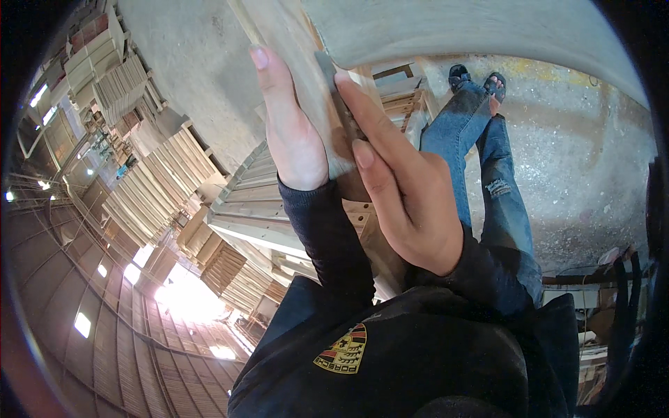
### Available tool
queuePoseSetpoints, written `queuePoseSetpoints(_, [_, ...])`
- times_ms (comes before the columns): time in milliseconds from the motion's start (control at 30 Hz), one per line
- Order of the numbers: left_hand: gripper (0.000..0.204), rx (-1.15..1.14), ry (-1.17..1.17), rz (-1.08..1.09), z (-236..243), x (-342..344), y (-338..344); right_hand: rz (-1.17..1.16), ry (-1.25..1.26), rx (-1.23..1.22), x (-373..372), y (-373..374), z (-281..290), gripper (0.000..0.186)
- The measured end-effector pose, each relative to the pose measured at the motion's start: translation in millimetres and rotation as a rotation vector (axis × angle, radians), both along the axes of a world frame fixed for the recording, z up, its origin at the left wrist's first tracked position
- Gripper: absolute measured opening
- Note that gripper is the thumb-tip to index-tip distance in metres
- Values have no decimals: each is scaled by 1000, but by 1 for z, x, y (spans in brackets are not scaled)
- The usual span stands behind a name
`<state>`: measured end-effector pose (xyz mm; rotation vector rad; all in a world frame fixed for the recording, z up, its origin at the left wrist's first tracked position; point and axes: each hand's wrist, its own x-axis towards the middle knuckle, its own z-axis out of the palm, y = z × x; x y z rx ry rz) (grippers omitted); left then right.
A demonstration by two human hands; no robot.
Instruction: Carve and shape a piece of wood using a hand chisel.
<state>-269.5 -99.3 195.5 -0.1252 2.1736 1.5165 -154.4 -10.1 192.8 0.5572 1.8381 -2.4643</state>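
Note:
My left hand (296, 136) grips a long pale wooden piece (293, 28) along its left side, the thumb lying along it and the other fingers hidden. My right hand (411, 202) presses a narrow dark grey strip (325, 66) against that piece, its fingers close together and pointing toward the top of the view. The strip is partly covered by the fingers, so I cannot tell exactly what it is. A large grey-green curved panel (488, 28) lies just beyond the fingertips.
Stacked pale slats (150, 188) and more wooden parts fill the left, under a metal roof. A slatted wooden structure (244, 188) sits below my hands. My legs in jeans (505, 195) and sandalled feet show at the right on a speckled concrete floor (571, 174).

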Motion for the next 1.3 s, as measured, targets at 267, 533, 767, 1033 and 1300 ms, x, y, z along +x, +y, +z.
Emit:
queuePoseSetpoints(267, [82, 8, 89, 71, 0, 2, 10, -48, 27, 63, -2, -6, 0, 49])
queuePoseSetpoints(533, [80, -44, 53, 20, 2, 1, 7, -261, 89, 41, -8, -21, -7, 48])
queuePoseSetpoints(767, [81, -1, 83, -5, -2, 2, 8, -68, -40, 258, -6, -5, 3, 47])
queuePoseSetpoints(1033, [81, -47, 63, 35, -1, 2, 5, -96, -72, 242, -10, -10, 10, 45])
queuePoseSetpoints(1300, [82, -43, 98, 4, 5, 2, 13, -102, -79, 264, -13, -12, 14, 43])
